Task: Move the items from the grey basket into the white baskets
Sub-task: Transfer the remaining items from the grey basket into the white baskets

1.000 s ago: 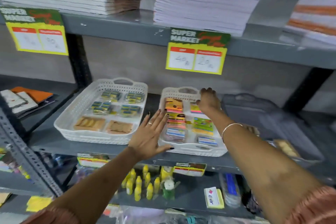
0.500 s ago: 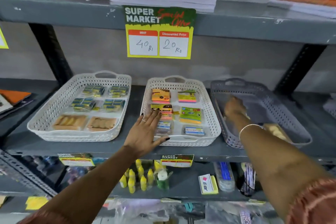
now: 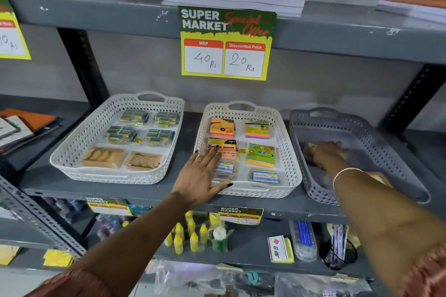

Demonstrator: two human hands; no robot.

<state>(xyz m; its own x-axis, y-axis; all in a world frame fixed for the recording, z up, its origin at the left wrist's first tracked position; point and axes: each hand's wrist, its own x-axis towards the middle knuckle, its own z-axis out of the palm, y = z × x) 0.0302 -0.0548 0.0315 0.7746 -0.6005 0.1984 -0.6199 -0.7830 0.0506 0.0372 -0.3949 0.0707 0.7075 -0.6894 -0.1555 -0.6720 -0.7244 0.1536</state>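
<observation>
The grey basket (image 3: pixel 395 159) stands at the right of the middle shelf. My right hand (image 3: pixel 325 153) reaches into it and closes over a tan packet (image 3: pixel 309 148); a second tan packet (image 3: pixel 380 177) lies nearer me, partly behind my forearm. The middle white basket (image 3: pixel 288 149) holds sticky-note pads and small clip boxes. My left hand (image 3: pixel 201 173) lies flat with spread fingers over its front left corner. The left white basket (image 3: pixel 79 149) holds staple packs and two tan packets.
A price sign (image 3: pixel 226 43) hangs from the upper shelf edge (image 3: pixel 108 9), with paper stacks above. Black uprights (image 3: pixel 82 65) flank the bay. Below are yellow glue bottles (image 3: pixel 185 236), tape and pens. Notebooks (image 3: pixel 21 125) lie at the far left.
My right hand left the middle white basket, swung right into the grey basket and came down on the tan packet. My left hand stayed on the white basket. The camera panned right.
</observation>
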